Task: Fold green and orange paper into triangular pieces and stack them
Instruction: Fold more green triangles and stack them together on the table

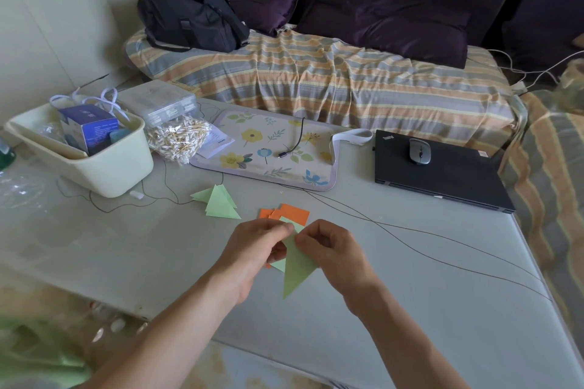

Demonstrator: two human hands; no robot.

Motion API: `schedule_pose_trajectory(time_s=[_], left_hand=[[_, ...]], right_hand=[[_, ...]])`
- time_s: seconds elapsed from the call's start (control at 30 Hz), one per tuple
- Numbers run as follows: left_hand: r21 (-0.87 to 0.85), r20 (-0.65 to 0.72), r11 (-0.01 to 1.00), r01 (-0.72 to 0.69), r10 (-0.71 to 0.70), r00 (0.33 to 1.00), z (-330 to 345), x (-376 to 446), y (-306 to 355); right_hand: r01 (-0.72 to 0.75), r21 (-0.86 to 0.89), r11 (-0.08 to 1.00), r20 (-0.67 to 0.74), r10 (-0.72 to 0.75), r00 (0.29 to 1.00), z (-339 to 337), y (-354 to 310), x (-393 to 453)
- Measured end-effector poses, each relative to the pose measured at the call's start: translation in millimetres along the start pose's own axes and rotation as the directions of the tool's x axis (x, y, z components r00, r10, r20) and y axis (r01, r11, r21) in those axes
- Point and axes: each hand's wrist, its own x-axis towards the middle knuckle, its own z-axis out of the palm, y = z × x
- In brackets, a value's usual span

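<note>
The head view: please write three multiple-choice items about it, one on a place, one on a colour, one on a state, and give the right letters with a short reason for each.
1. Where does the grey mouse lie?
A. on the closed black laptop
B. in the cream tub
C. on the floral mat

2. What colour are the flat squares of paper lying just beyond the hands?
A. blue
B. orange
C. purple

3. What is the state of the green paper between the hands?
A. lying flat and untouched on the table
B. crumpled into a ball
C. held up as a pointed, triangular fold

Answers: 1 A, the mouse rests on the laptop lid. 2 B, the squares are plainly orange. 3 C, the left hand and the right hand both pinch its upper end, and its tip points down.
</note>
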Motion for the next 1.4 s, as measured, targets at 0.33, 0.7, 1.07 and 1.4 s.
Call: schedule_pose_trajectory(time_s=[0.33,0.7,1.07,1.4], left_hand=[[0.036,0.004,0.999,-0.038,0.038,0.999,-0.8,-1.1,0.4],[-0.132,-0.160,0.988,-0.084,0.063,0.985,-8.8,8.7,2.8],[0.018,-0.037,0.990,-0.140,0.141,0.989,-0.7,3.9,-7.5],[0.312,-0.119,0.900,-0.305,0.356,0.927,-0.8,-2.3,-4.4]], right_hand=[[0.014,0.035,0.999,0.026,-0.015,1.000,3.3,-2.0,-3.5],[-0.027,0.036,0.999,0.056,0.025,0.998,2.8,-1.6,1.1],[-0.017,0.088,0.996,0.000,0.017,1.000,0.7,-1.0,-1.1],[-0.007,0.007,1.000,-0.097,0.008,0.995,0.8,1.7,1.8]])
